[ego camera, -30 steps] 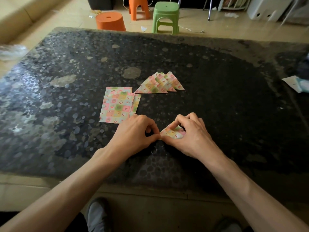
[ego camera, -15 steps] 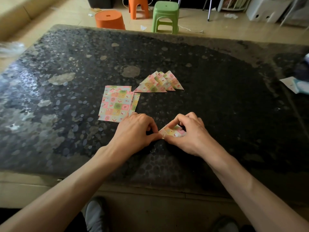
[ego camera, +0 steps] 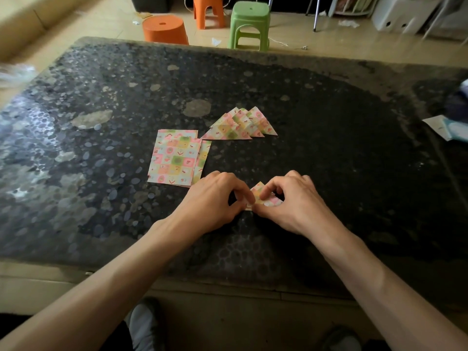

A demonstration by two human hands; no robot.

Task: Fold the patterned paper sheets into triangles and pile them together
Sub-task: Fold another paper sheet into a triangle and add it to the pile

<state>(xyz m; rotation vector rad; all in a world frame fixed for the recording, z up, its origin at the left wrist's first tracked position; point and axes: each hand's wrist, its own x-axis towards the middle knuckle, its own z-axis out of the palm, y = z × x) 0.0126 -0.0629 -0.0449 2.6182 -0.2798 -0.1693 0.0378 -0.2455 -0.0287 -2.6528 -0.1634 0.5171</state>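
Note:
A small patterned paper (ego camera: 260,196), folded into a triangle, lies on the dark table between my hands. My left hand (ego camera: 215,201) pinches its left corner with thumb and forefinger. My right hand (ego camera: 295,201) pinches it from the right, covering most of it. A flat stack of unfolded patterned sheets (ego camera: 176,158) lies just left and beyond my left hand. A fanned pile of folded triangles (ego camera: 240,125) rests farther back, beyond both hands.
The dark mottled table (ego camera: 342,160) stretches wide around the papers. White and pale-blue paper (ego camera: 448,127) lies at its right edge. On the floor beyond stand an orange bucket-shaped stool (ego camera: 164,29), an orange stool (ego camera: 207,11) and a green stool (ego camera: 249,24).
My fingers have shifted on the small paper: its top point now shows between my hands. The stack and the triangle pile have not moved.

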